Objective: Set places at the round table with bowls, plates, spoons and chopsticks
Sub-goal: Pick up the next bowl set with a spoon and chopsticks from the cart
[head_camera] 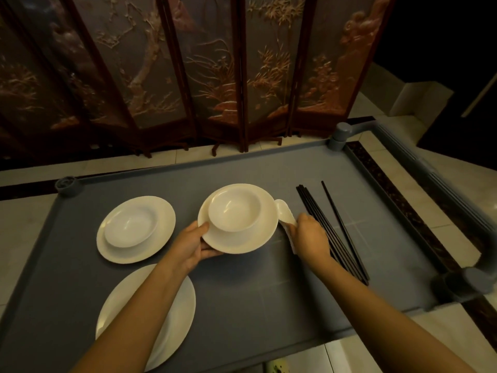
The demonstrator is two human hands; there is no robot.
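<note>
On the grey cart top, my left hand grips the near left rim of a white plate that carries a white bowl; the plate is tilted up off the surface. My right hand holds the handle of a white spoon just right of that plate. Several black chopsticks lie in a bundle beside my right hand, with one more lying apart to the right. A second bowl sits on a plate at the left. Another plate lies near me, partly hidden by my left forearm.
The grey cart tray has a raised rim, corner posts and a push handle on the right. A carved folding screen stands right behind it. Pale floor tiles surround the cart.
</note>
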